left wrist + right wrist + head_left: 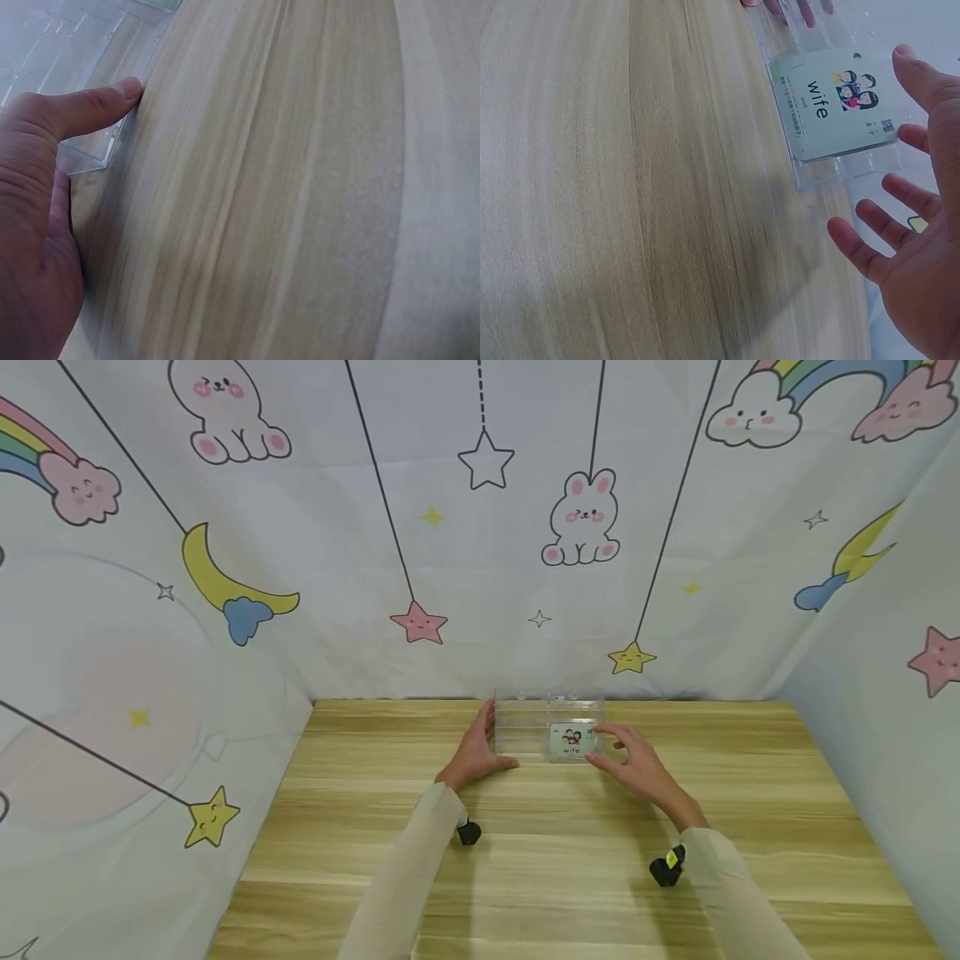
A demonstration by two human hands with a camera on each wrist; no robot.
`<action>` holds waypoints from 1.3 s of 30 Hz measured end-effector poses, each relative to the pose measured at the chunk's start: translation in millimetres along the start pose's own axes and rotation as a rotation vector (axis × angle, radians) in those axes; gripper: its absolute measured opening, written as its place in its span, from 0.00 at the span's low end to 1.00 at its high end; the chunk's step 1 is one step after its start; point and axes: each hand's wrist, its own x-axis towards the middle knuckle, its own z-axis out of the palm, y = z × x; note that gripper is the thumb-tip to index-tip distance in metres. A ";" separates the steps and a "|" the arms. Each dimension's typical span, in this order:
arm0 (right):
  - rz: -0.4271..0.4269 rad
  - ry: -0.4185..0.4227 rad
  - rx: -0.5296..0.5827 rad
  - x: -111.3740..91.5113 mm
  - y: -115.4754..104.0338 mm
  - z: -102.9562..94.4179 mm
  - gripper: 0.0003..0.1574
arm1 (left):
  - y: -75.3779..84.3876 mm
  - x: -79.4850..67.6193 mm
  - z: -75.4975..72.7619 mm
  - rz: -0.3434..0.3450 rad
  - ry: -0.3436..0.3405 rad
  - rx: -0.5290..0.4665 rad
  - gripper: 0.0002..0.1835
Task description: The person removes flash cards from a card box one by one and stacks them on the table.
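A clear plastic box (521, 745), divided into compartments, stands at the back of the table. In its front right compartment sits a pale green flashcard (572, 742) printed "wife", with a cartoon family; the right wrist view shows a thickness beneath the flashcard (832, 105). My left hand (477, 747) holds the box's left end, thumb along the front edge in the left wrist view, fingers at the side and partly hidden. At the right end is my right hand (636, 764), fingers spread and relaxed, thumb and forefinger beside the card's right edge.
Behind the box, a white cloth backdrop (487, 560) with cartoon rabbits and stars meets the back edge of the wood-grain table (555, 877). Cloth walls also flank both sides. A small black camera (666, 868) sits at the right wrist, another (469, 832) at the left.
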 end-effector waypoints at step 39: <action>-0.021 0.057 0.065 6.2 -7.6 10.3 0.21 | 7.2 -2.9 -0.6 -0.018 0.001 -0.002 0.69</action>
